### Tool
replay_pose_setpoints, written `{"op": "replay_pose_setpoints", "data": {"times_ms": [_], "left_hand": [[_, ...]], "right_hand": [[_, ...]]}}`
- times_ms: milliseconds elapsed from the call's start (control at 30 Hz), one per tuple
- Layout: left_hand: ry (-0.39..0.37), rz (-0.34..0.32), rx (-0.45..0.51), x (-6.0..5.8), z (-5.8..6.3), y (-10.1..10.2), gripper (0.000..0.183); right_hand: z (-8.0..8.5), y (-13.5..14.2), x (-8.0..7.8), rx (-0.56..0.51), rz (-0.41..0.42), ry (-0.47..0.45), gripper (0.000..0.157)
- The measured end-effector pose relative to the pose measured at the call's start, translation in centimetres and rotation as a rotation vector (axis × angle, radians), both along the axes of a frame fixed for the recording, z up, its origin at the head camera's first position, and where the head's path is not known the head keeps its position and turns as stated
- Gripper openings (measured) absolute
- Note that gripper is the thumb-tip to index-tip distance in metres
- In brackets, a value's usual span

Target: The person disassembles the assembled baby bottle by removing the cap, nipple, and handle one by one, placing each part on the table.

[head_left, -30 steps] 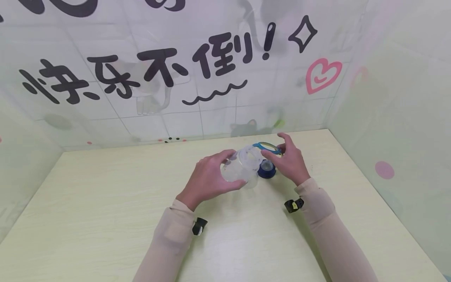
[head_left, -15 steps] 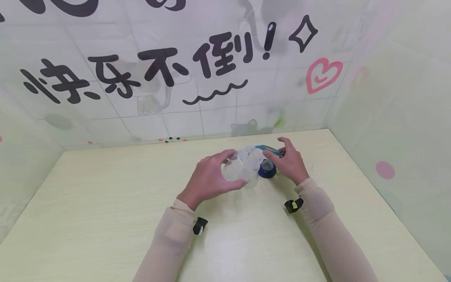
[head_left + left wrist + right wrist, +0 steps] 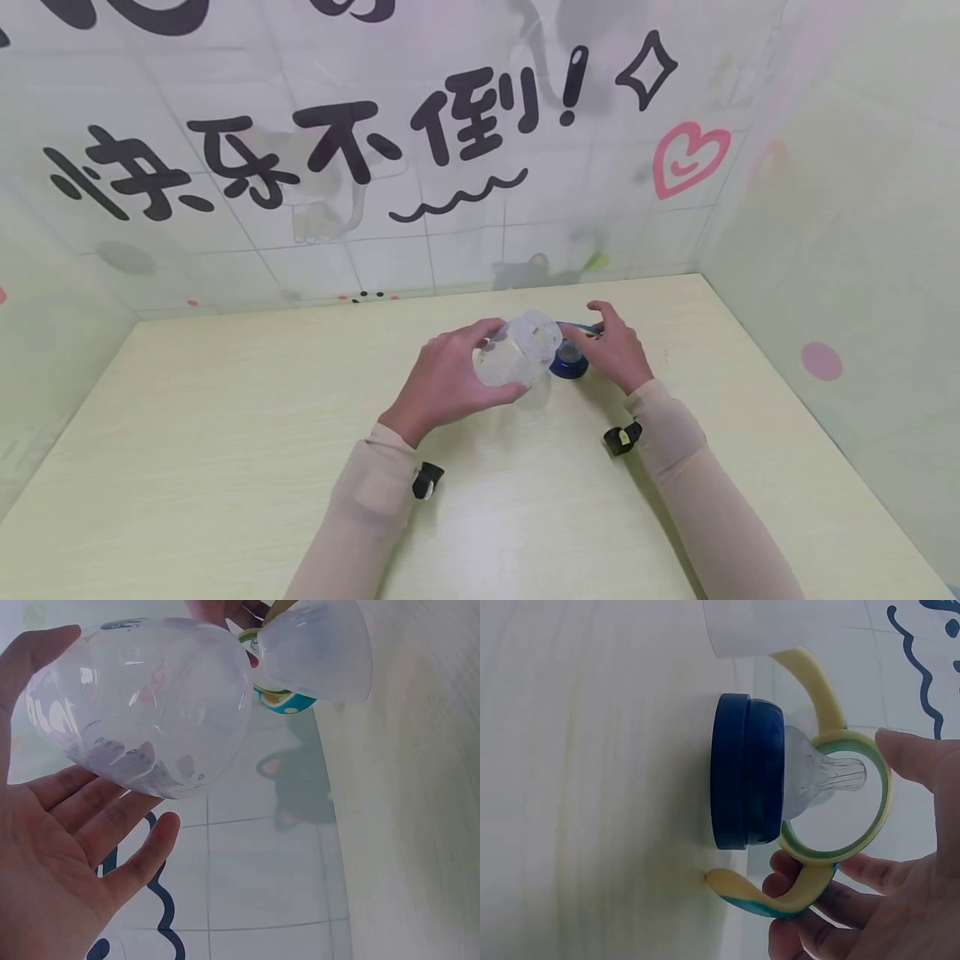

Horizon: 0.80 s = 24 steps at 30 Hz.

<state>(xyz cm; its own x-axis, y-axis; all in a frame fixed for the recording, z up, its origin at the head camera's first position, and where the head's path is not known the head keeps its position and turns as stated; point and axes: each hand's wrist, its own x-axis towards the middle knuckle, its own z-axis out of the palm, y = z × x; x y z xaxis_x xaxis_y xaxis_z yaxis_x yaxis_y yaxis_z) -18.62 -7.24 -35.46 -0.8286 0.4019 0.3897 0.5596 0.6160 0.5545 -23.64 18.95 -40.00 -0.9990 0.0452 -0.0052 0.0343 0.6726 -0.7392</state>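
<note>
My left hand [image 3: 442,379] grips a clear baby bottle [image 3: 504,357], tilted with its open neck toward the right, above the table. In the right wrist view, the fingers of my right hand [image 3: 900,900] hold a yellow and blue-green two-handled ring [image 3: 810,889] by one of its handles. Its opening is plain to see there. In the head view the bottle handle ring [image 3: 577,328] appears nearly edge-on, partly behind my right hand [image 3: 617,352]. Below it a dark blue collar [image 3: 748,772] with a clear teat [image 3: 840,774] stands on the table.
A translucent cap [image 3: 322,652] stands on the table, mostly behind the bottle in the head view. The pale wooden table [image 3: 225,450] meets a printed wall [image 3: 337,258] at the back and another wall [image 3: 840,250] at the right.
The ring has turned from showing its opening to nearly edge-on and sunk slightly, as my right hand lowered a little. My left hand and the bottle have hardly moved.
</note>
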Motion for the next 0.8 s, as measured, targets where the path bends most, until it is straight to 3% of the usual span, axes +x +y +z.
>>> {"op": "replay_pose_setpoints", "data": {"times_ms": [433, 800], "left_hand": [[0.011, 0.008, 0.003, -0.03, -0.01, -0.12, 0.066], [0.004, 0.010, 0.001, 0.00, 0.18, -0.20, 0.069]], "right_hand": [[0.02, -0.32, 0.23, 0.015, 0.000, -0.026, 0.073], [0.16, -0.22, 0.21, 0.007, -0.003, -0.021, 0.077]]}}
